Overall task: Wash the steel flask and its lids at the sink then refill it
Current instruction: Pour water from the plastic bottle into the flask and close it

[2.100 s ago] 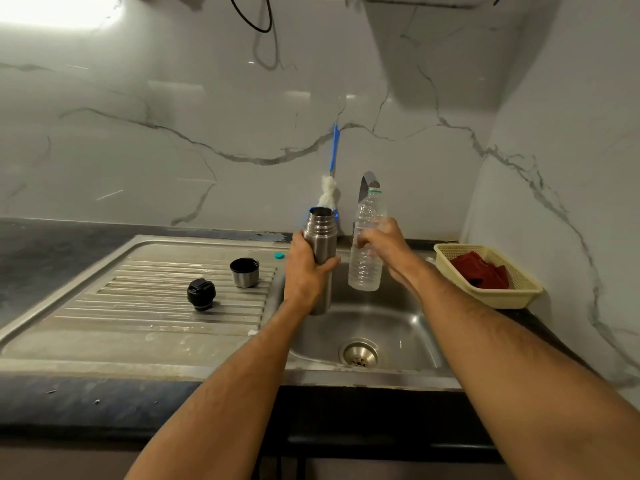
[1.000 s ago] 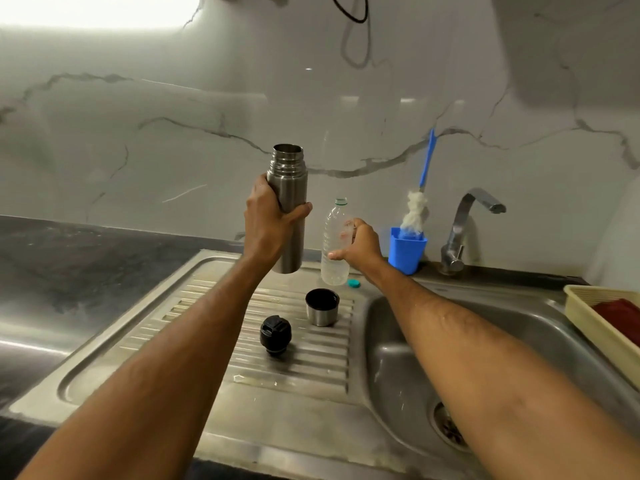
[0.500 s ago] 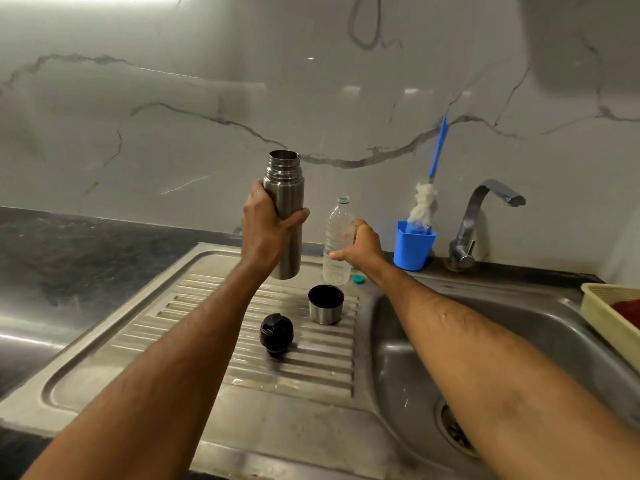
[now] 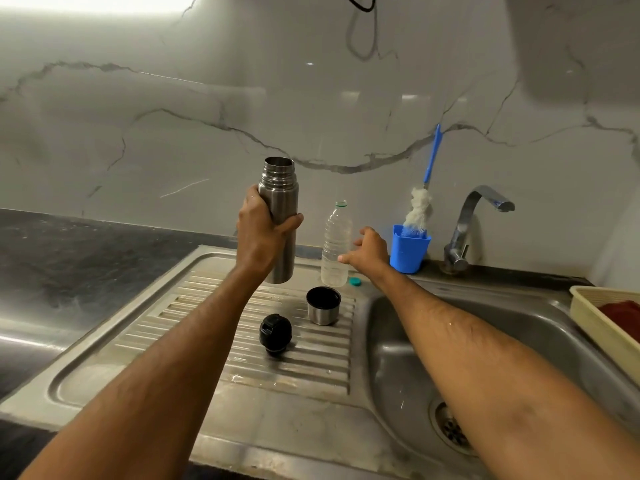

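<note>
My left hand (image 4: 260, 237) grips the open steel flask (image 4: 280, 199) upright above the ridged drainboard (image 4: 194, 327). A clear plastic water bottle (image 4: 335, 244) stands uncapped at the back of the drainboard, its teal cap (image 4: 355, 281) lying beside it. My right hand (image 4: 369, 250) hovers just right of the bottle with fingers spread, apart from it. The steel cup lid (image 4: 323, 305) stands mouth up and the black stopper lid (image 4: 275, 333) lies in front of it.
The sink basin (image 4: 485, 341) with its drain (image 4: 450, 427) is at the right, the tap (image 4: 467, 223) behind it. A blue cup (image 4: 409, 252) holds a bottle brush (image 4: 420, 209). A cream basket (image 4: 602, 323) with red cloth sits at the right edge. Dark counter (image 4: 69, 265) lies left.
The bottle went from over the basin to standing on the drainboard, and my right hand has let go of it and opened. The flask was carried left and is still held up.
</note>
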